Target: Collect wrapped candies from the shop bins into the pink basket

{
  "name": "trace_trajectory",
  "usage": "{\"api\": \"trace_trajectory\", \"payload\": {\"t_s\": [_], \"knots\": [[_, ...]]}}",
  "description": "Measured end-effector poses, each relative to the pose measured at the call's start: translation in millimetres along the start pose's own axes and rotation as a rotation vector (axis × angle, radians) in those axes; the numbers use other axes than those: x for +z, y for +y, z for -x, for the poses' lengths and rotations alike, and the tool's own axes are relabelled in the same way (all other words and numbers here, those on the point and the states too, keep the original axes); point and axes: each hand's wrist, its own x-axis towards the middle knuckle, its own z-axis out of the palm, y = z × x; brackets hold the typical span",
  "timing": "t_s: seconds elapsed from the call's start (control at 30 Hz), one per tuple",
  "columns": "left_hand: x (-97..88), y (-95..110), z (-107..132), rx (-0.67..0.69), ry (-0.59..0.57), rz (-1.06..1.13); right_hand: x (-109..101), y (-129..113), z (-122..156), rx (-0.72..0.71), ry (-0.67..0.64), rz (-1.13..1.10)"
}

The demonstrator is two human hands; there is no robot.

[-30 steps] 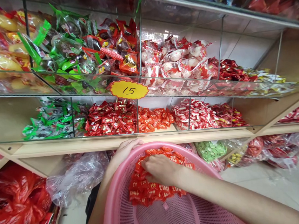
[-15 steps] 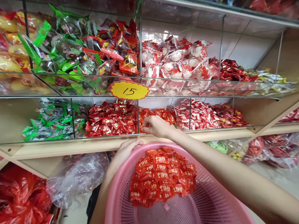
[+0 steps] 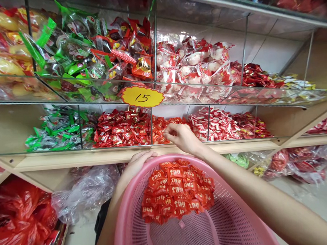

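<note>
Shelf (image 3: 69,160) candies (image 3: 158,127) apparently beneath right hand (image 3: 184,138).

L grip (image 3: 138,162), R grip (image 3: 184,138), forearms (image 3: 260,202): bare.

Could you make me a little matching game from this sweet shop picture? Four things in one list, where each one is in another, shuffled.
Things:
1. left hand
2. right hand
3. yellow price tag
4. green sweets

Places:
A. stuck on a glass front, reading 15
B. on the rim of the pink basket
C. lower row, left of the dark red sweets
D. among the orange sweets on the shelf

Pairs: 1-B, 2-D, 3-A, 4-C
</note>
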Motion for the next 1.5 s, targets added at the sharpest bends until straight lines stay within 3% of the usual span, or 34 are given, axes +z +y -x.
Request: {"api": "trace_trajectory", "payload": {"t_s": [0.13, 0.27, 0.37, 0.47, 0.6, 0.7, 0.9, 1.1, 1.4, 1.5], "knots": [[-0.9, -1, 0, -0.008, 0.004, -0.015, -8, 2, 24, 0.121, 0.051, -0.38], [-1.6, -2, -1, 0.009, 0.0, -0.013, -12, 1, 38, 0.2, 0.047, -0.504], [-0.9, -2, -2, 0.023, -0.013, -0.001, -10, -5, 45, 0.25, -0.047, -0.546], [0.1, -1, -1, 0.022, -0.002, 0.005, 3, -16, 56, 0.217, -0.237, -0.552], [1.4, 1, 2, 0.013, 0.014, 0.012, 31, -31, 70, 0.094, -0.47, -0.374], [2.0, 2, 5, 0.006, 0.019, 0.019, 51, -41, 73, -0.023, -0.53, -0.22], [1.6, -1, 4, -0.005, 0.035, 0.046, 78, -46, 73, -0.139, -0.542, 0.036], [3.3, 1, 1, -0.017, 0.025, 0.071, 84, -49, 79, -0.25, -0.45, 0.374], [5.0, 4, 5, -0.056, 0.04, 0.092, 93, -46, 92, -0.476, -0.419, 0.379], [3.8, 1, 4, -0.04, 0.055, 0.088, 94, -46, 94, -0.485, -0.424, 0.377]]}}
